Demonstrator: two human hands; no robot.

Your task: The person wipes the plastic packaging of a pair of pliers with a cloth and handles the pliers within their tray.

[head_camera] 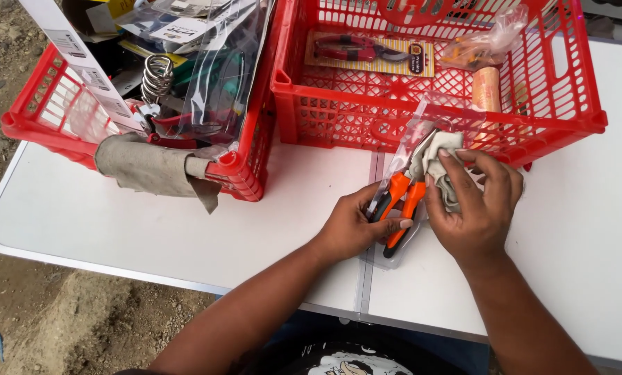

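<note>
Orange-handled pliers (400, 208) in a clear plastic sleeve (412, 142) lie near the table's (116, 222) front edge, before the right red crate (561, 118); left hand (352, 226) clamped on their handles; right hand (481, 205) closed on a grey cloth (436, 156) at the pliers' head.

I count two red crates (436, 111) on one white table (116, 222). I see one pair of orange-handled pliers (401, 201), two grey cloths (151, 170), and two hands (356, 226).

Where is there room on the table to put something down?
Bare table lies left of the left hand, below the left basket. More lies right of the right hand. It is crowded around the pliers, against the right basket.
</note>
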